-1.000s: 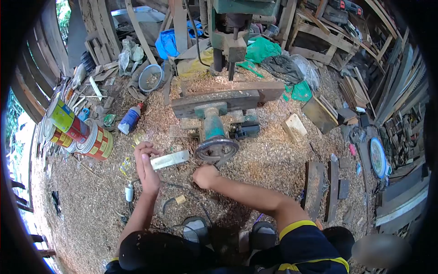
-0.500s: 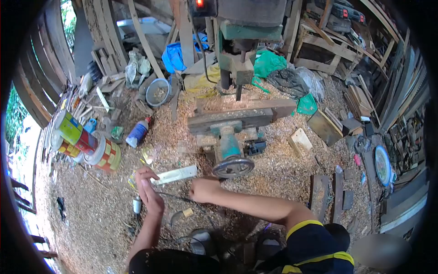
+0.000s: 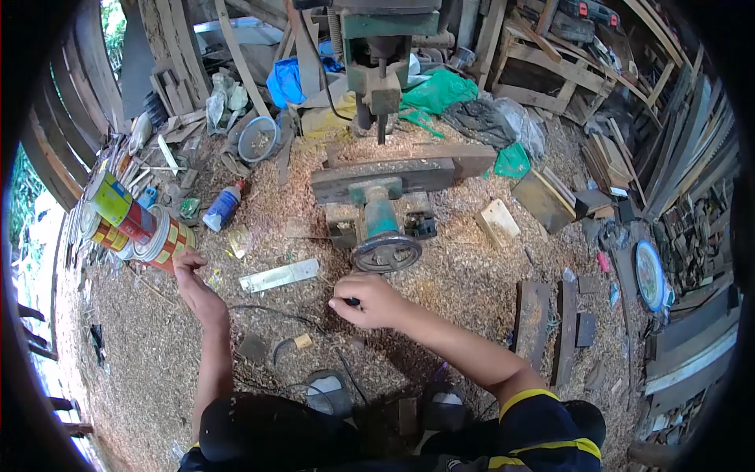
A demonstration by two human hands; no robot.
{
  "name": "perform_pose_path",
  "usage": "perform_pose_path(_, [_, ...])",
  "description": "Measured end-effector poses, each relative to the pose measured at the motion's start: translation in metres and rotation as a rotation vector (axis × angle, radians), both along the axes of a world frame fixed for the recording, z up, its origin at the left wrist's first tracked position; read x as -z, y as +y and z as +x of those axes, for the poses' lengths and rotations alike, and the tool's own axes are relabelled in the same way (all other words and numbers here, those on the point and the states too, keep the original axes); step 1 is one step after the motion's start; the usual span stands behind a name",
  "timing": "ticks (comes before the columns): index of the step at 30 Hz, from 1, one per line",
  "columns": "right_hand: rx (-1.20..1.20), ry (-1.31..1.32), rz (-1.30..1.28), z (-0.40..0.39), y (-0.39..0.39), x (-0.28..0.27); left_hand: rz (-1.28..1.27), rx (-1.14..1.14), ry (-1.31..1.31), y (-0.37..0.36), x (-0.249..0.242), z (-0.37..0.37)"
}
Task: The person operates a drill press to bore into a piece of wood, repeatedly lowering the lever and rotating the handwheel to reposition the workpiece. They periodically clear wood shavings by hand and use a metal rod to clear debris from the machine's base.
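Note:
My right hand [image 3: 370,301] is closed in a fist just below the handwheel [image 3: 386,253] of a drill press. A small black end [image 3: 351,301] shows between its thumb and fingers; the rest of that object is hidden. My left hand [image 3: 200,295] is raised on the left, fingers loosely bent, with nothing visible in it. It appears in front of stacked paint buckets [image 3: 126,208]; contact cannot be made out. Between the hands a pale wood strip [image 3: 280,275] lies on the shavings. A dark wooden beam [image 3: 385,181] rests across the machine, under its drill bit [image 3: 382,128].
A dark cable [image 3: 271,309] loops over the shavings by my feet. A blue bottle [image 3: 224,207] and a pail [image 3: 259,140] stand at left. Right of the machine lie a pale wood block [image 3: 498,223] and dark boards [image 3: 532,318].
My left hand has moved left, away from the pale strip and towards the buckets. My right hand stays below the handwheel. The view has shifted, so the machine appears higher.

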State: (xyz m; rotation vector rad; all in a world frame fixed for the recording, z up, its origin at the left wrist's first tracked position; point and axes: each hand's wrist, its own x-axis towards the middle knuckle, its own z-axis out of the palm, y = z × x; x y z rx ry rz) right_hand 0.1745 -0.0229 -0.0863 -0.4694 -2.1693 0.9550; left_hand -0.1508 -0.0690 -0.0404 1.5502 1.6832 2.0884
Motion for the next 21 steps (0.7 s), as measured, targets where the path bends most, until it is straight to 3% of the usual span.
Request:
perform_pose_path(4, [0.059, 0.049, 0.214, 0.000, -0.015, 0.008, -0.006, 0.048, 0.005, 0.022, 0.005, 0.026])
perform_pose_path(6, [0.306, -0.074, 0.365, -0.001, -0.025, 0.008, -0.020, 0.126, -0.001, 0.037, 0.007, 0.042])
perform_pose_path(8, [0.316, -0.157, 0.431, 0.017, -0.025, 0.009, 0.027, 0.233, -0.026, 0.048, 0.006, 0.059])
perform_pose_path(10, [0.348, -0.088, 0.516, 0.040, -0.025, -0.003, 0.009, 0.203, -0.014, 0.050, 0.008, 0.060])
perform_pose_path(13, [0.470, -0.132, 0.642, 0.085, -0.015, 0.026, 0.015, 0.183, 0.000, 0.049, 0.008, 0.060])
perform_pose_path(17, [0.533, -0.135, 0.591, 0.121, -0.015, 0.031, -0.036, 0.165, -0.036, 0.048, 0.017, 0.055])
perform_pose_path(21, [0.703, -0.149, 0.512, 0.149, -0.016, 0.071, 0.004, 0.157, -0.101, 0.046, 0.014, 0.052])
